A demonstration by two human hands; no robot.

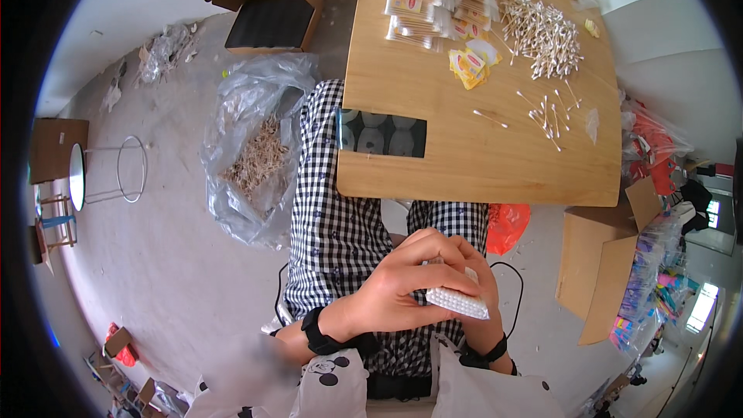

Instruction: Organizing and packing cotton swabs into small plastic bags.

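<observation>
1. Left hand (406, 279) grips pack (458, 302) above lap (340, 240); right hand (489, 286) against it, finger grip hidden, can't tell.
2. Table (480, 178) edge ahead; loose swabs (542, 39) farther.
3. Bag (255, 85) left, carton (596, 263) right; floor (166, 240) between bag and stool (77, 178).

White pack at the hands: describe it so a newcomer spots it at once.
From the wooden table, go below its near edge to the checked trousers. Above them, the left hand grips a small white pack, the right hand close beside it. Its bumpy, dotted face sets it apart from the stacked packs and loose swabs on the table.
</observation>
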